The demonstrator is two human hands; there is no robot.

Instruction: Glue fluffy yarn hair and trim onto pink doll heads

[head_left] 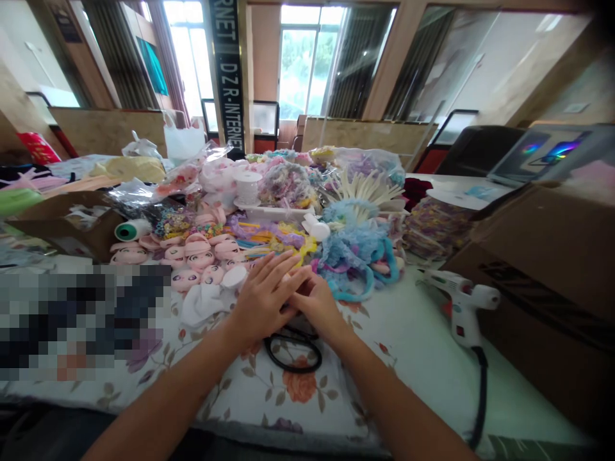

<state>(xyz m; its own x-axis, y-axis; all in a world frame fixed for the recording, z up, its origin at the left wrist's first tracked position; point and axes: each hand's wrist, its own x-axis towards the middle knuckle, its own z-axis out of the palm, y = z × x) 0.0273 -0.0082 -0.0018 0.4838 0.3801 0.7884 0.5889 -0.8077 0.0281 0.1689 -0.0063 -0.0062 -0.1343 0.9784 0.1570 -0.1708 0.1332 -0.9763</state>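
My left hand (266, 291) and my right hand (319, 301) meet over the middle of the table's front part. The long fingers of my left hand reach across the fingertips of my right hand, which are bent in a pinch. Whatever small thing they hold is hidden between the fingers; only a pale spot shows there. Just below the hands lie scissors with black loop handles (294, 355), their blades hidden. A white round lid-like piece (234, 278) and a white cloth-like piece (204, 304) lie left of my left hand.
Pink doll heads (199, 256) cluster at left, beside a thread spool (132, 230). Fluffy blue yarn (348, 250) lies behind my right hand. A white glue gun (464, 304) with a black cord leans by a cardboard box (542, 307) at right. A pixelated patch covers the left front.
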